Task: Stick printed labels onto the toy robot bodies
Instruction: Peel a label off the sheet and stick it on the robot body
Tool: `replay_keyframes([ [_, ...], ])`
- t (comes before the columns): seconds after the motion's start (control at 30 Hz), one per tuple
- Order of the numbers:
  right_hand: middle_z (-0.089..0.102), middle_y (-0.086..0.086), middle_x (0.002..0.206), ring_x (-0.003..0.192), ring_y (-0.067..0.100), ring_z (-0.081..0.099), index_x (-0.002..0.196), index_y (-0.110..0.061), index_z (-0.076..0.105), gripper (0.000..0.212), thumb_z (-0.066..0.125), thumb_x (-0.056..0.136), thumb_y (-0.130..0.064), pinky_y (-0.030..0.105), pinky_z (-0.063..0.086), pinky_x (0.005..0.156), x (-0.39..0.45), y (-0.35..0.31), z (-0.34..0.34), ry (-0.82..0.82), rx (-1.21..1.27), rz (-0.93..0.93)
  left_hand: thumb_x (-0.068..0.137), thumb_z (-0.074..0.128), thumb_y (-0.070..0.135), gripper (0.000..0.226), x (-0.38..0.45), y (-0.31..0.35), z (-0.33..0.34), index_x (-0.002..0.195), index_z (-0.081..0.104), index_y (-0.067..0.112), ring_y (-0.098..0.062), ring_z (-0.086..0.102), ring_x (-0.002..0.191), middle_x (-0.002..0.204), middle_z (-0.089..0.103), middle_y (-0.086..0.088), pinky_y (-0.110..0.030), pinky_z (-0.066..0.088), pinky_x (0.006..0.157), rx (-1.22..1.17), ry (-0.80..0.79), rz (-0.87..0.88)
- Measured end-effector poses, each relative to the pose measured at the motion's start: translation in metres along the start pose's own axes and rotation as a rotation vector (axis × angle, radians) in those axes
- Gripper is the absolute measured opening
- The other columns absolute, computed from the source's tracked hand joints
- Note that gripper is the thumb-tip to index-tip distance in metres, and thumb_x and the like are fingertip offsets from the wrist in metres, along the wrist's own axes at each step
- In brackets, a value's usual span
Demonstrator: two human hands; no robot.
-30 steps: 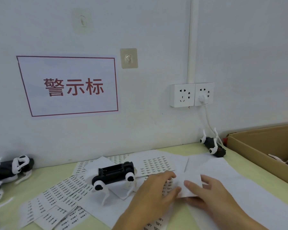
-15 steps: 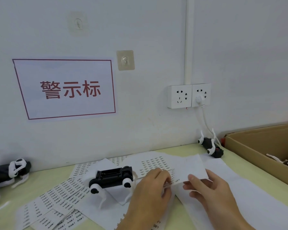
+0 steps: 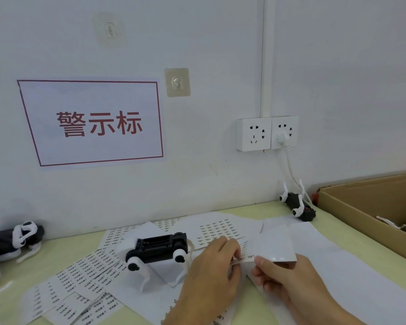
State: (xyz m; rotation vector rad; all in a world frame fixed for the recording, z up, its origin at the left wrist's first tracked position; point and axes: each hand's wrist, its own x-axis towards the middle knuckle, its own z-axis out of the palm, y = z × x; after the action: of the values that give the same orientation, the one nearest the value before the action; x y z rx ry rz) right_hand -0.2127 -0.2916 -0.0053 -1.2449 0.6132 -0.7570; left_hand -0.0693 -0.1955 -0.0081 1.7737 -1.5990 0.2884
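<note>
Thin paper, the label [image 3: 240, 259] is limp and tacky; it should be taken by one edge. The left hand [image 3: 215, 273] pinches it off the backing sheet [image 3: 272, 249], clamped by the right hand [image 3: 288, 277], near the bench's front edge beside the toy robot body [image 3: 158, 250].

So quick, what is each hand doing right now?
Left hand: fingertips pinch a label at the sheet's edge.
Right hand: thumb and fingers hold the label sheet raised off the table.
</note>
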Motion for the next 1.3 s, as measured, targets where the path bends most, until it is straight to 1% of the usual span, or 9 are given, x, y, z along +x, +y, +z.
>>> replay_keyframes([
  [0.17,0.068,0.032,0.074,0.05,0.025,0.061,0.075,0.012,0.071,0.012,0.065,0.085,0.01,0.025,0.046,0.042,-0.003,-0.005,0.003,-0.012,0.094,0.019,0.093,0.057,0.02,0.02,-0.001,0.0,0.0,0.088,0.04,0.031,-0.001,0.038,0.083,0.088,0.044,0.017,-0.011,0.031,0.065,-0.003,-0.003,-0.009],
  [0.3,0.068,0.031,0.071,0.049,0.025,0.06,0.063,0.006,0.074,0.024,0.065,0.085,0.011,0.025,0.046,0.042,-0.003,-0.005,0.003,-0.008,0.052,0.003,0.094,0.056,0.028,0.016,-0.002,0.002,-0.003,0.091,0.042,0.031,-0.001,0.04,0.087,0.092,0.046,0.016,-0.013,0.035,0.071,-0.042,-0.036,0.009],
  [0.4,0.067,0.028,0.068,0.05,0.025,0.059,0.061,0.004,0.075,0.026,0.067,0.085,0.009,0.025,0.046,0.043,-0.003,-0.004,0.003,-0.003,0.0,-0.006,0.09,0.055,0.033,0.01,-0.002,0.006,-0.008,0.093,0.046,0.03,-0.003,0.047,0.094,0.095,0.05,0.017,-0.017,0.04,0.078,-0.134,-0.043,0.02],
  [0.5,0.067,0.028,0.068,0.051,0.025,0.058,0.064,0.005,0.075,0.022,0.069,0.085,0.006,0.026,0.047,0.045,-0.003,-0.004,0.002,0.001,-0.017,0.005,0.088,0.056,0.03,0.005,0.004,0.013,-0.011,0.09,0.055,0.026,-0.003,0.051,0.092,0.089,0.055,0.017,-0.015,0.039,0.079,-0.219,-0.007,-0.022],
  [0.63,0.068,0.027,0.071,0.055,0.023,0.06,0.071,0.004,0.076,0.015,0.072,0.084,0.001,0.028,0.048,0.051,-0.004,-0.006,0.003,0.011,-0.075,0.007,0.087,0.059,0.029,0.007,0.014,0.023,-0.014,0.084,0.066,0.027,-0.004,0.06,0.084,0.082,0.065,0.014,-0.014,0.047,0.072,-0.27,-0.092,-0.113],
  [0.77,0.069,0.022,0.066,0.053,0.021,0.06,0.063,0.001,0.075,0.021,0.073,0.084,-0.001,0.029,0.047,0.054,-0.007,-0.009,0.004,0.043,-0.19,-0.027,0.088,0.061,0.025,0.01,0.02,0.027,-0.017,0.082,0.069,0.026,-0.004,0.062,0.08,0.077,0.067,0.012,-0.022,0.054,0.073,-0.228,-0.168,-0.196],
  [0.93,0.067,0.016,0.057,0.045,0.014,0.057,0.057,-0.002,0.073,0.027,0.074,0.084,-0.003,0.02,0.046,0.046,-0.012,-0.013,0.006,0.047,-0.277,-0.024,0.088,0.061,0.021,0.011,0.023,0.033,-0.018,0.083,0.07,0.024,-0.006,0.063,0.088,0.087,0.07,0.006,-0.03,0.057,0.081,-0.168,-0.191,-0.314],
  [1.13,0.069,0.014,0.058,0.047,0.013,0.059,0.062,-0.002,0.074,0.024,0.074,0.086,-0.005,0.02,0.046,0.047,-0.014,-0.015,0.008,0.046,-0.331,-0.013,0.085,0.064,0.018,0.012,0.023,0.036,-0.021,0.079,0.075,0.019,-0.007,0.067,0.076,0.08,0.071,0.005,-0.026,0.059,0.072,-0.165,-0.169,-0.383],
  [1.3,0.069,0.014,0.059,0.048,0.013,0.059,0.062,-0.002,0.074,0.024,0.073,0.086,-0.005,0.02,0.046,0.048,-0.016,-0.015,0.008,0.046,-0.361,-0.015,0.083,0.066,0.015,0.013,0.024,0.036,-0.023,0.074,0.075,0.018,-0.004,0.066,0.069,0.067,0.065,0.012,-0.014,0.054,0.06,-0.218,-0.178,-0.419],
])
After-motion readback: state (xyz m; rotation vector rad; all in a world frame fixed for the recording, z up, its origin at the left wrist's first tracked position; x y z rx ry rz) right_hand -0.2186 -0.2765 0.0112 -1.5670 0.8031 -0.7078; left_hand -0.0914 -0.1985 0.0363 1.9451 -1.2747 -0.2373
